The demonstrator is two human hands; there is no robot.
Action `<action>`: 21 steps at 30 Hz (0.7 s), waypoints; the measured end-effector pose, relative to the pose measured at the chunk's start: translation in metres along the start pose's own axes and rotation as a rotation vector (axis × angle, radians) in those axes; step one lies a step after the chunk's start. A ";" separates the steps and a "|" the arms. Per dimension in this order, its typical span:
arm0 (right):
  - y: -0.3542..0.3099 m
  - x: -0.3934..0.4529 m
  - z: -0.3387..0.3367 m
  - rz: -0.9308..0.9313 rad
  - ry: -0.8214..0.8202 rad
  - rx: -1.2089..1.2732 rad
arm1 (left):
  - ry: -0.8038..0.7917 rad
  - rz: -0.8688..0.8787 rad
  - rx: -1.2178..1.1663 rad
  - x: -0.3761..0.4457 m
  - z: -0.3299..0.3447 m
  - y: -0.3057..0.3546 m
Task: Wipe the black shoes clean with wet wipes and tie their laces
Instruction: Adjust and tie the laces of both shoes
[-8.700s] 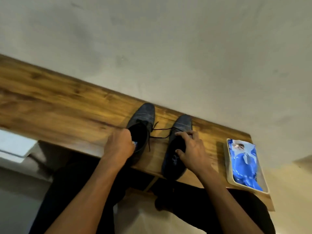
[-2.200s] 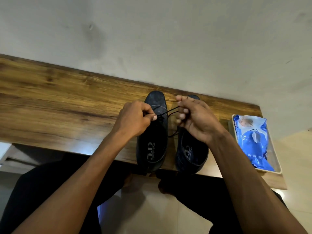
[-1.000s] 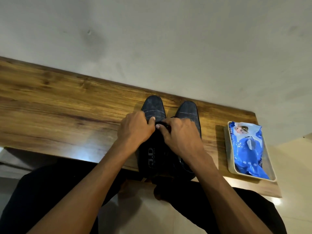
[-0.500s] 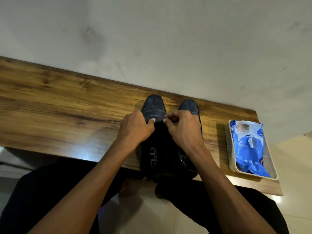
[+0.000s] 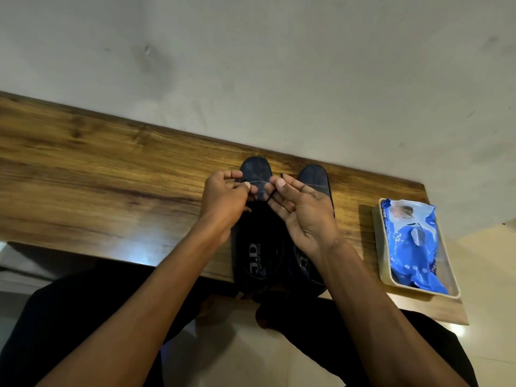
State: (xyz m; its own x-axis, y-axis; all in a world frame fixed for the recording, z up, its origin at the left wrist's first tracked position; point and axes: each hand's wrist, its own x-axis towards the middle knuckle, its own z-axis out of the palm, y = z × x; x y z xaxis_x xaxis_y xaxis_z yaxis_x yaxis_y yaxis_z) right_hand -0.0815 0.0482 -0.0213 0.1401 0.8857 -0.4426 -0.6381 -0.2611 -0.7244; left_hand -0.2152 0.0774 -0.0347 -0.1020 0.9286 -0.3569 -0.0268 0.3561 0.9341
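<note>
- Since half a second ago both hands have lifted slightly off the shoe's tongue and drawn a little apart, and the right hand's palm has turned up toward the camera, so a short run of lace now shows between them.
- Nearest, the two forearms reach forward over dark-clad knees to the front edge of the wooden table (image 5: pixel 92 174), a smooth plank with brown grain.
- The black shoes stand side by side at that edge with heels toward the person: the left shoe (image 5: pixel 258 252) and, touching it, the right shoe (image 5: pixel 317 180), both matt and faintly mottled, with printed insoles.
- The left hand (image 5: pixel 223 199) has its grip curled and pinched on the lace (image 5: pixel 270 196); the right hand (image 5: pixel 300 210) pinches the same lace between thumb and forefinger, other fingers loose.
- The lace is thin, limp and light, so it will likely slip unless held close to the eyelets with steady tension; the shoes look stiff enough to stay put.
- To the right, well apart, a crinkly blue wipes pack (image 5: pixel 410 241) lies in a pale tray (image 5: pixel 384 263).
- Beyond, a plain grey wall.
</note>
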 end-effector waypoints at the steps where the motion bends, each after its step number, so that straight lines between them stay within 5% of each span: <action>1: 0.001 0.000 0.000 0.009 -0.012 0.009 | -0.010 -0.008 -0.063 -0.001 0.000 0.003; 10: 0.014 0.004 0.009 -0.161 -0.008 -0.127 | 0.022 -0.071 -0.336 -0.003 -0.001 0.005; 21: 0.011 0.016 -0.005 -0.182 0.026 -0.532 | 0.119 -0.046 -0.280 -0.002 -0.006 0.002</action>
State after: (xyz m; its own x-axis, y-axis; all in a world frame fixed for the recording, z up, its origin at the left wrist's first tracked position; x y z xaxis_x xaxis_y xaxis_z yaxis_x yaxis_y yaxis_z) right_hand -0.0825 0.0575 -0.0391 0.2348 0.9266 -0.2936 -0.1333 -0.2685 -0.9540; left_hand -0.2213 0.0758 -0.0322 -0.2097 0.8874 -0.4106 -0.3058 0.3393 0.8896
